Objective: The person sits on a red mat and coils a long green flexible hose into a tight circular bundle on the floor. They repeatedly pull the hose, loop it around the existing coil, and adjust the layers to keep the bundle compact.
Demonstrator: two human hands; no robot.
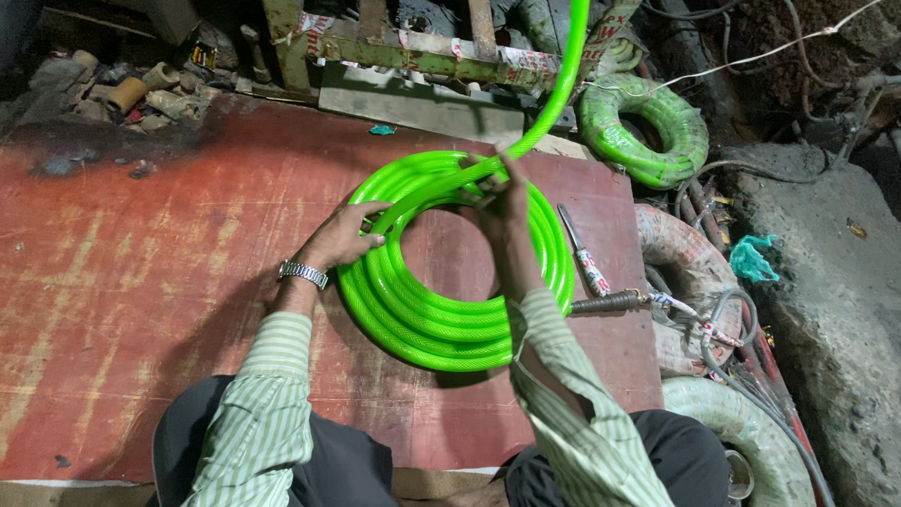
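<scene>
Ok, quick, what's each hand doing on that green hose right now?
Left hand: fingers spread, pressing on the left side of the green hose coil, not closed around it.
Right hand: closed on the incoming hose strand at the coil's top.

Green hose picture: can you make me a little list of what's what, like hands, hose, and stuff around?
left hand: resting on the left side of the coil, wristwatch on the wrist
right hand: gripping the loose run of hose above the coil
green hose coil: lying flat on the red board
second hose coil: past the board's far right corner
tool: lying right of the coil
</scene>
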